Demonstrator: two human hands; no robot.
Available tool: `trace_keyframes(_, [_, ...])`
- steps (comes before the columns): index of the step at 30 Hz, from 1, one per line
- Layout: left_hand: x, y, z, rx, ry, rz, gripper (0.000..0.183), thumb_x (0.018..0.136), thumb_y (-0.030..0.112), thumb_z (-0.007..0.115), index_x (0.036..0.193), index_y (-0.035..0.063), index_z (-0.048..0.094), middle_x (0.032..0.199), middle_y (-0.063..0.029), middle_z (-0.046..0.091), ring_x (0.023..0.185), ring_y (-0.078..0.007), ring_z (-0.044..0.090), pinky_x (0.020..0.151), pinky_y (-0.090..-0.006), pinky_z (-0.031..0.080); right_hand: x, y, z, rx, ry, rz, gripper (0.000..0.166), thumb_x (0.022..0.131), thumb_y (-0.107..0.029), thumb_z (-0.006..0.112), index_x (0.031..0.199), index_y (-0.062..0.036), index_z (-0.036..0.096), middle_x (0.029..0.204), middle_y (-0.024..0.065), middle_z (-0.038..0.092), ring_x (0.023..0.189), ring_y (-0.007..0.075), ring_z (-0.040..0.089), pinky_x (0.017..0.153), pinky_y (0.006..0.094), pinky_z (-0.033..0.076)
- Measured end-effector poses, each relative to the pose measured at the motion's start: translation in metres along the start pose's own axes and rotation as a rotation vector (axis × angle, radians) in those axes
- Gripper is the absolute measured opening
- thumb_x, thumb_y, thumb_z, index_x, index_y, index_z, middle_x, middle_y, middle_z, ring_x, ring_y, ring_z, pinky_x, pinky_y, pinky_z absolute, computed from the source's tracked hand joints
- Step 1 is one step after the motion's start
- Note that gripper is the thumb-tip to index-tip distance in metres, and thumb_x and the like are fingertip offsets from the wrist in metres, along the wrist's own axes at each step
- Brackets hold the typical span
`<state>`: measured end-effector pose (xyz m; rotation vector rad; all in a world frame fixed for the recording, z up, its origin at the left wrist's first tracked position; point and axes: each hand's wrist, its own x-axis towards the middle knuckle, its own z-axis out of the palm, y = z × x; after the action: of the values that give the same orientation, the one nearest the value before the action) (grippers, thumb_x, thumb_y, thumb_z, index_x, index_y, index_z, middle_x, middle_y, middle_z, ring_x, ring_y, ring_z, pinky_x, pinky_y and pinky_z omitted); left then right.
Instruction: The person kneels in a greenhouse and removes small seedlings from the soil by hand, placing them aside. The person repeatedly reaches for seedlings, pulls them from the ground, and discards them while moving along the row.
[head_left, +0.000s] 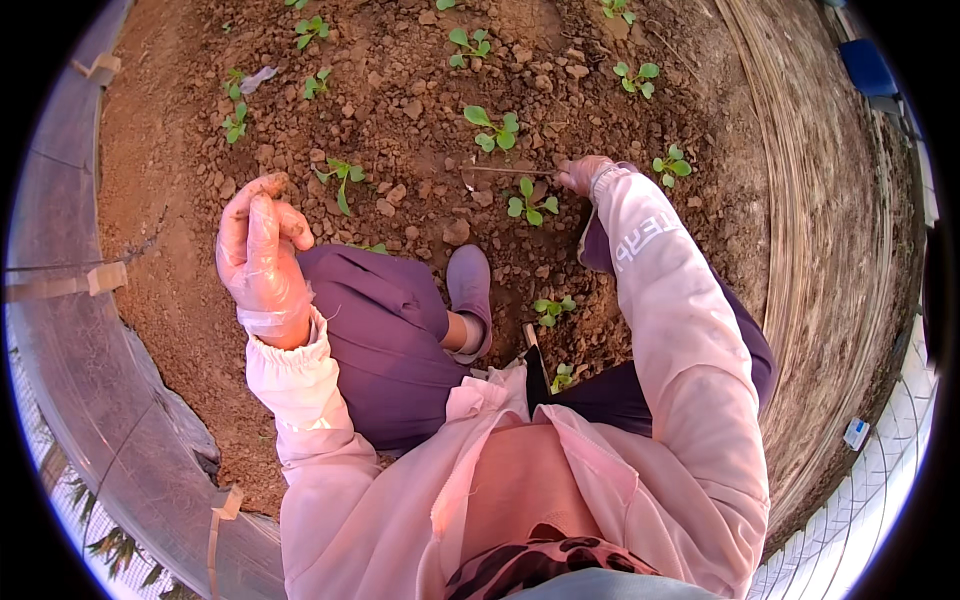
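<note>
My left hand (264, 259), in a clear plastic glove, is raised above my left knee at the bed's left side. Its fingers curl loosely, soil marks their tips, and I see nothing held. Beyond my right shoe, my gloved right hand (581, 175) reaches low over the soil. A thin stick (510, 171) extends leftward from its fingertips. Just below that stick grows a leafy seedling (532, 202), and a larger seedling (493, 129) stands above it. Another seedling (671, 166) is right of my right hand. Near my left fingers, a seedling (343, 180) leans over.
Several more seedlings dot the crumbly brown soil (405, 112). A purple shoe (469, 281) rests between plants. Plastic sheeting (60, 202) borders the left; flattened pale strips (795, 225) run along the right. A blue object (868, 67) stands far right. A pale scrap (259, 79) lies upper left.
</note>
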<state>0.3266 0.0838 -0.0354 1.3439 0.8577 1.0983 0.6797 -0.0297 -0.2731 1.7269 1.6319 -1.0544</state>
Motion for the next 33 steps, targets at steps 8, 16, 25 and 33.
trace_keyframes(8, [0.018, -0.010, 0.067, 0.000, -0.133, -0.054, 0.023, 0.093, 0.016, 0.051, 0.106, -0.0025, 0.056, 0.067, -0.0027, 0.054, 0.056, -0.0106, 0.047, 0.053, -0.0245, 0.039, 0.032, 0.037, 0.032, 0.127, 0.105, 0.028, 0.042, 0.091, -0.042, 0.038, 0.123, -0.0148, 0.046, 0.102, 0.0148, 0.064, 0.097, 0.0321, 0.061, 0.082, 0.0421, 0.048])
trace_keyframes(16, [0.029, -0.019, 0.092, 0.086, -0.152, -0.057, 0.024, 0.093, 0.016, 0.051, 0.106, -0.0032, 0.056, 0.067, -0.0028, 0.055, 0.056, -0.0105, 0.047, 0.052, -0.0245, 0.039, 0.031, 0.067, 0.048, 0.100, 0.147, 0.032, 0.036, 0.092, -0.040, 0.039, 0.118, -0.0170, 0.049, 0.096, 0.0139, 0.065, 0.091, 0.0329, 0.062, 0.078, 0.0425, 0.049])
trace_keyframes(25, [0.031, -0.021, 0.088, 0.073, -0.156, -0.047, 0.024, 0.092, 0.016, 0.052, 0.107, -0.0027, 0.056, 0.068, -0.0026, 0.055, 0.057, -0.0101, 0.047, 0.053, -0.0248, 0.039, 0.019, 0.106, 0.053, 0.059, 0.134, 0.056, 0.036, 0.092, -0.040, 0.039, 0.116, -0.0153, 0.049, 0.099, 0.0135, 0.065, 0.092, 0.0328, 0.062, 0.078, 0.0436, 0.049])
trace_keyframes(33, [0.033, -0.017, 0.068, -0.007, -0.125, -0.054, 0.025, 0.092, 0.017, 0.053, 0.107, -0.0033, 0.056, 0.068, -0.0029, 0.054, 0.056, -0.0103, 0.046, 0.052, -0.0249, 0.038, -0.041, 0.141, 0.049, -0.019, 0.146, 0.193, 0.034, 0.092, -0.039, 0.038, 0.113, -0.0132, 0.047, 0.088, 0.0143, 0.066, 0.084, 0.0330, 0.064, 0.071, 0.0433, 0.050])
